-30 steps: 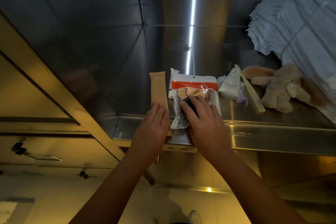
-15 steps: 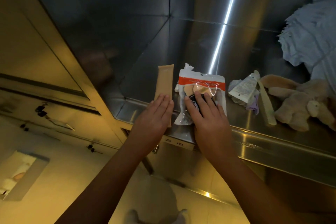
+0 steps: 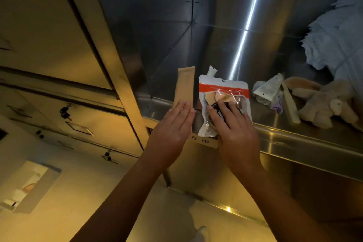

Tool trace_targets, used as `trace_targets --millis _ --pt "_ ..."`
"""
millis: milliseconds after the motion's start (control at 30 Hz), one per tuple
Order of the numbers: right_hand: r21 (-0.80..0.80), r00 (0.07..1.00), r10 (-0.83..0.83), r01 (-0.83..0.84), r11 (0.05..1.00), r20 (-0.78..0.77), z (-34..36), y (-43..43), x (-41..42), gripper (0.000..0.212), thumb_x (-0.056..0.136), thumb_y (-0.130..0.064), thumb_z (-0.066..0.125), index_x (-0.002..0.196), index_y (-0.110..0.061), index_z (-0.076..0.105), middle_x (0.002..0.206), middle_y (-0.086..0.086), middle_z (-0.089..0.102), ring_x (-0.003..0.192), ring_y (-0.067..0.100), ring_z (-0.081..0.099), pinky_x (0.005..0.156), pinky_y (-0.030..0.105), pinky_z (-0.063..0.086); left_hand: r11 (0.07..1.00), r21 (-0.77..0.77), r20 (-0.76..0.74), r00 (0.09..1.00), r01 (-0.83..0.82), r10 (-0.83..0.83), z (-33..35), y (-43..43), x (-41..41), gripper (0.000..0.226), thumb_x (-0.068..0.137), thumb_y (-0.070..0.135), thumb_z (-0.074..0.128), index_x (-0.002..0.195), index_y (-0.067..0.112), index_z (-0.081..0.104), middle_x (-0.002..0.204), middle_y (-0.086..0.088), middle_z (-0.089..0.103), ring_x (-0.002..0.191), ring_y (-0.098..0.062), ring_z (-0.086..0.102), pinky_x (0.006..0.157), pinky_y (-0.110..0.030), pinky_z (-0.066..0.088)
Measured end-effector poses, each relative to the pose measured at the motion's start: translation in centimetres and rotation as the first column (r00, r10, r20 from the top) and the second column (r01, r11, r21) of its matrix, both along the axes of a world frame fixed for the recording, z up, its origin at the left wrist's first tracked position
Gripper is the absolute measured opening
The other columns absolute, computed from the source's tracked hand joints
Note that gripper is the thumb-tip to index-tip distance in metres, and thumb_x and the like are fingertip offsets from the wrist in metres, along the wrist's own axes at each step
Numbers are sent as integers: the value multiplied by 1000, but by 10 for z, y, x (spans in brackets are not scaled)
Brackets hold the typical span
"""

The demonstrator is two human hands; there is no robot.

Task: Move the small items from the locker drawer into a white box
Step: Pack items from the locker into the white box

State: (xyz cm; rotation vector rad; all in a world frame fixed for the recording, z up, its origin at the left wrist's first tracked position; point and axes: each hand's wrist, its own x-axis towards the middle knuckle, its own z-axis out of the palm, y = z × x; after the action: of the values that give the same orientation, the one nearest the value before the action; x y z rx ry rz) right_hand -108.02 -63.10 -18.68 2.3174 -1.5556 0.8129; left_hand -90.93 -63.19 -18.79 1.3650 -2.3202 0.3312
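Hands are laid open, fingers straight, at the drawer [image 3: 294, 139] front edge; the left hand [image 3: 172, 125] is rested on a tan strip [image 3: 184, 86]; the right hand [image 3: 236, 135] is pressed on a pouch [image 3: 224, 89]; a tube [image 3: 267, 88] and plush toy [image 3: 324, 106] are seen further right.

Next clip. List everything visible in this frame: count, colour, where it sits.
strip: 1, tan, front left of the shelf
packet: 1, white with an orange band, right of the strip
tube: 1, white, right of the packet
comb: 1, cream, beside the tube
plush toy: 1, beige, far right
cloth: 1, pale blue, above the toy
shelf: 1, steel, centre
white box: 1, lower left
left hand: flat on the strip
right hand: flat on the packet
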Motion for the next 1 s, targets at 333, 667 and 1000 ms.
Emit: trace_targets --millis 333,667,1000 --pt "-1 1000 -24 24 1000 4 4 70 32 49 70 -8 76 117 -2 62 121 25 57 113 44 52 88 61 45 993 -91 -49 996 74 -79 6 67 29 40 78 5 55 116 -8 57 120 -26 57 114 -38 54 94 -51 39" --pt "-16 998 64 -64 998 8 -8 131 97 51 69 -11 76 117 -3 62 121 22 58 114 42 52 89 60 44 989 -145 -73 997 7 -17 -7 143 92 37 83 7 44 114 -7 58 117 -25 59 110 -37 56 92 -51 37" --pt "-6 949 315 -315 949 -7 -17 154 198 57 65 -9 79 119 -3 60 121 22 58 113 42 53 88 59 45 955 -172 -104 969 -240 225 -17 203 188 35 86 4 40 112 -8 60 116 -25 60 110 -38 56 92 -51 40"
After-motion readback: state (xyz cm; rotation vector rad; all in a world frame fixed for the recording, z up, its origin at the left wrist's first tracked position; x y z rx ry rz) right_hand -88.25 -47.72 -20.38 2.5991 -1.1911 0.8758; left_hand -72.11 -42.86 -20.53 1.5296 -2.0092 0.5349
